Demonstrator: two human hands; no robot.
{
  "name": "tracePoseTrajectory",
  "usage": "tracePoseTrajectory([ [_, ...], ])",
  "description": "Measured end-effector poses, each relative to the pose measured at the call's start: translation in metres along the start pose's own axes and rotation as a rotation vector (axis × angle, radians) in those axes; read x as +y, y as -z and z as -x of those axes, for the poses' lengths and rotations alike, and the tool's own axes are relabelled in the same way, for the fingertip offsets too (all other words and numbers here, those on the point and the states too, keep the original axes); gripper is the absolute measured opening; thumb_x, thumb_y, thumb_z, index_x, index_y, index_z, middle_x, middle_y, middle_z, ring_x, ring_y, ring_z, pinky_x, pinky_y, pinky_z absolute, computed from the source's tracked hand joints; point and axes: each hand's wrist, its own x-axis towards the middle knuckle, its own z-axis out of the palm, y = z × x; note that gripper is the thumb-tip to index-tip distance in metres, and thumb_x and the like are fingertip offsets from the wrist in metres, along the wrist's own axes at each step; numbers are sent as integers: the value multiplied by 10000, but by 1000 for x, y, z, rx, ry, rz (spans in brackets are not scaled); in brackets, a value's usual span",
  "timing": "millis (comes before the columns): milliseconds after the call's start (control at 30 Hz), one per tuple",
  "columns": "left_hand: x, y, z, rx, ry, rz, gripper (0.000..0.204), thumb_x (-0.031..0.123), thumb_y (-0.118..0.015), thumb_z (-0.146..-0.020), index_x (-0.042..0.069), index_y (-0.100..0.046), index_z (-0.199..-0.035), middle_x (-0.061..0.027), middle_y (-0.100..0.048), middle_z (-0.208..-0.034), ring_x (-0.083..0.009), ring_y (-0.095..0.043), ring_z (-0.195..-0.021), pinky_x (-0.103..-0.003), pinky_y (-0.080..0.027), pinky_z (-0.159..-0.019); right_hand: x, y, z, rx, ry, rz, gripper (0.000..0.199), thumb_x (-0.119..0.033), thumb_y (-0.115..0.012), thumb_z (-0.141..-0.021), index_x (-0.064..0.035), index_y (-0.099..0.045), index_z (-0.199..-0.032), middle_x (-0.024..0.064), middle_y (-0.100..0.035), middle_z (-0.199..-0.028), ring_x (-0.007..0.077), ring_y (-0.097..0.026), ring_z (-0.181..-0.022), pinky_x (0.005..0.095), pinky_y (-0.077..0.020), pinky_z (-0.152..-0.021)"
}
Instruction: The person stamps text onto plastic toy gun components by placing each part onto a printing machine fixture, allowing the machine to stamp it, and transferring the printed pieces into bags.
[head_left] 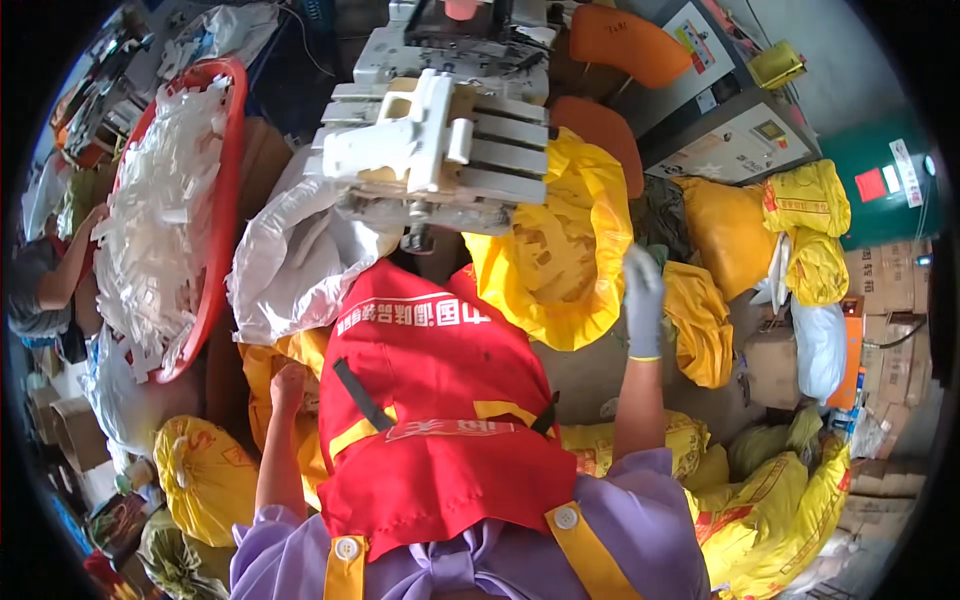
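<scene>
I find the right hand (643,290) gloved in grey, raised with fingers loosely extended and slightly spread. It holds nothing. Its fingertips lie at the right edge of the open yellow sack (560,250); I cannot tell whether they touch the rim or hang just beside it.

The left hand (288,385) is bare, and I see only its back and knuckles. It is curled against the edge of the red apron (430,400), beside a yellow bag (270,365) low on the left. Whether it grips the cloth I cannot tell: the fingers are hidden.

The yellow sack stands open straight ahead, between the apron and the white moulded part (430,150). Its mouth is rolled back into a wide crumpled rim, and its inner wall shows deep folds. I cannot make out the contents.

The white part sits above the sack, ribbed with parallel bars, on a grey machine (450,50). To the left, a white bag (290,260) lies slack against the sack. Further left, a red basin (218,260) is heaped with white plastic pieces (150,220). More yellow sacks (800,240) lie on the right, near a green drum (880,180).
</scene>
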Motion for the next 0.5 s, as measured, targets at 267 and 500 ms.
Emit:
tracePoseTrajectory([
  [267, 52, 16, 26, -223, -1, -337, 275, 308, -497, -833, 90, -662, -866, -178, -640, -896, -366, -609, -823, -452, -478, -719, 131, -64, -59, -185, -14, 499, 324, -159, -541, -767, 17, -603, -1032, 230, -615, -1001, 352, -594, -934, 383, -457, -838],
  [500, 43, 26, 43, -279, 91, -442, 304, 349, -507, -824, 128, -671, -954, -155, -648, -924, -348, -605, -895, -442, -474, -778, 209, -43, -74, -140, -258, 896, 325, -317, -585, -764, -73, -644, -971, 194, -645, -867, 371, -611, -825, 429, -479, -732],
])
